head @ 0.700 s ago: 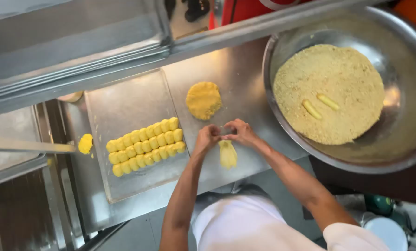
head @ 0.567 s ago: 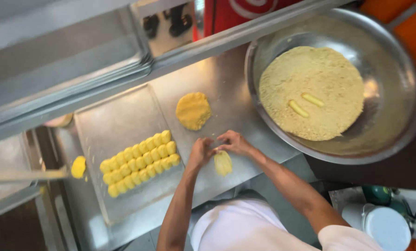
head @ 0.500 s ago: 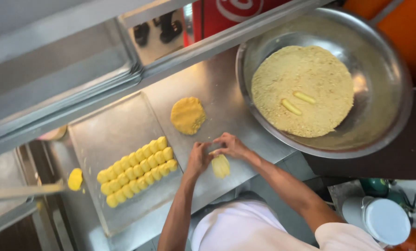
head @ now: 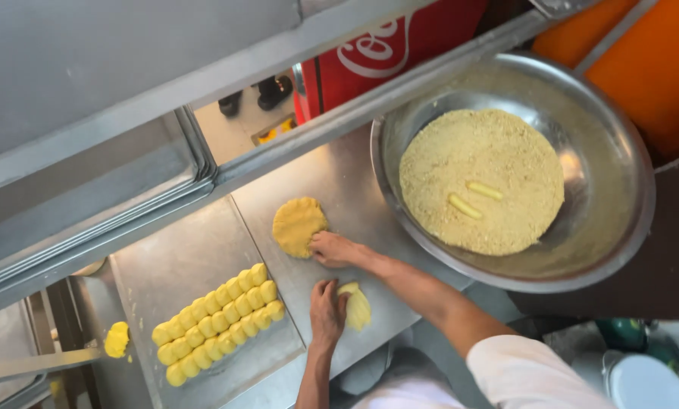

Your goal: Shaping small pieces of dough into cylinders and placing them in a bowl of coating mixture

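A steel counter seen from above. At far left a yellow dab of dough sits on a ledge. Beside it, a tray carries two close rows of small shaped pieces, each touching its neighbour. Right of the tray, a flattened dough disc lies on the counter. The left hand presses down beside a small dough lump, fingers curled against its edge, thumb side touching it, gripping little more than the lump's rim. The right hand reaches across to the disc, fingertips on its near edge, hand half closed as if pinching off a portion; whether it has dough between the fingers cannot be told. At right, a wide steel bowl holds a bed of crumbs with two coated sticks lying on top, slightly apart.

Done well, the pinch likely takes a portion matching the tray's pieces, with the left hand steadying the lump so it does not smear. Even pressure should keep each piece uniform; crowding the tray rows further risks them sticking together.
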